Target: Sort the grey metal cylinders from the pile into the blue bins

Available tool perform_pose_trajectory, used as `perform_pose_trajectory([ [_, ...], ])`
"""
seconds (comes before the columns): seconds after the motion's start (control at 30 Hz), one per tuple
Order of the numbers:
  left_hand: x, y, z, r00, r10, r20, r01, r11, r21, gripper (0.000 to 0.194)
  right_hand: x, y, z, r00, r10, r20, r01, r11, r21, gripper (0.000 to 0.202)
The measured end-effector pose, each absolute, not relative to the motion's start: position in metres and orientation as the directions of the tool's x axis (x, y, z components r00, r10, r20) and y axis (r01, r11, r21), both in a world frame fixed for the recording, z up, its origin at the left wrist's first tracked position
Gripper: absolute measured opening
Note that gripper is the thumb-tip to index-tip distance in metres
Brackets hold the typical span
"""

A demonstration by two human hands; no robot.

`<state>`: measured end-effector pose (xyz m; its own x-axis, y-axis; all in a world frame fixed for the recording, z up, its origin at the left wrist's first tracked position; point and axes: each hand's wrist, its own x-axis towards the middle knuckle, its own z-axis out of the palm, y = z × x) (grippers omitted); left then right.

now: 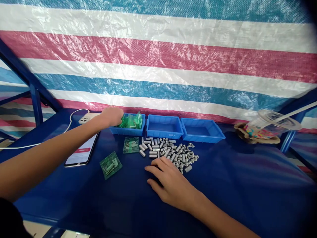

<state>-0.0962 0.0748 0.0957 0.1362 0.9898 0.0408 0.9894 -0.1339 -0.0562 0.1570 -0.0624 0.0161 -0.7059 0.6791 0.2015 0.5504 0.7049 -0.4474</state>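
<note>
My left hand point(112, 116) reaches over the left end of the left blue bin point(126, 131), which holds several small green plastic bags point(131, 121). Its fingers curl down, and whatever they grip is hidden. Flat on the table beside the pile of metal pieces point(170, 150), my right hand point(170, 181) has its fingers apart and holds nothing. The pile mixes short silver cylinders and screw-like parts. Left of it lie two green bags of metal parts, one point(131, 145) close to the bin and another point(110, 165) nearer me.
Two more blue bins, a middle one point(164, 135) and a right one point(201, 138), continue the row. A phone point(83, 150) with a white cable point(70, 123) lies under my left forearm. At the right stands a clear plastic cup point(267, 127) with a straw. Striped sheeting point(158, 59) hangs behind.
</note>
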Motion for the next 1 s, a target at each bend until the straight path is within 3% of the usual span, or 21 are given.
perform_pose_trajectory([
  [0.13, -0.087, 0.07, 0.105, 0.166, 0.958, -0.235, 0.967, -0.205, -0.152, 0.022, 0.158, -0.063, 0.016, -0.714, 0.662, 0.226, 0.536, 0.725, -0.431, 0.03],
  [0.27, -0.08, 0.071, 0.103, 0.15, 0.935, -0.321, 0.955, -0.221, -0.198, 0.025, 0.158, -0.063, 0.018, -0.714, 0.665, 0.219, 0.54, 0.722, -0.433, 0.03],
  [0.4, -0.083, 0.066, 0.105, 0.137, 0.964, -0.229, 0.954, -0.191, -0.23, 0.028, 0.157, -0.064, 0.018, -0.725, 0.658, 0.204, 0.543, 0.728, -0.418, 0.029],
  [0.57, -0.076, 0.023, 0.106, 0.084, 0.996, 0.04, 0.962, -0.07, -0.264, 0.051, 0.158, -0.063, 0.015, -0.713, 0.66, 0.238, 0.544, 0.734, -0.407, 0.029],
  [0.63, -0.071, 0.0, 0.09, 0.118, 0.988, 0.103, 0.982, -0.101, -0.157, 0.051, 0.158, -0.063, 0.014, -0.713, 0.658, 0.242, 0.539, 0.735, -0.412, 0.029],
  [0.7, -0.068, -0.017, 0.063, 0.113, 0.994, -0.004, 0.991, -0.113, -0.069, 0.053, 0.157, -0.063, 0.014, -0.716, 0.656, 0.238, 0.533, 0.734, -0.42, 0.028],
  [0.8, -0.069, -0.025, 0.023, 0.064, 0.994, 0.085, 0.997, -0.067, 0.04, 0.053, 0.154, -0.064, 0.014, -0.686, 0.691, 0.229, 0.555, 0.7, -0.449, 0.026],
  [1.0, -0.069, -0.02, 0.008, 0.0, 0.989, 0.148, 0.827, -0.083, 0.556, 0.041, 0.152, -0.064, 0.01, -0.534, 0.795, 0.288, 0.535, 0.581, -0.613, 0.026],
])
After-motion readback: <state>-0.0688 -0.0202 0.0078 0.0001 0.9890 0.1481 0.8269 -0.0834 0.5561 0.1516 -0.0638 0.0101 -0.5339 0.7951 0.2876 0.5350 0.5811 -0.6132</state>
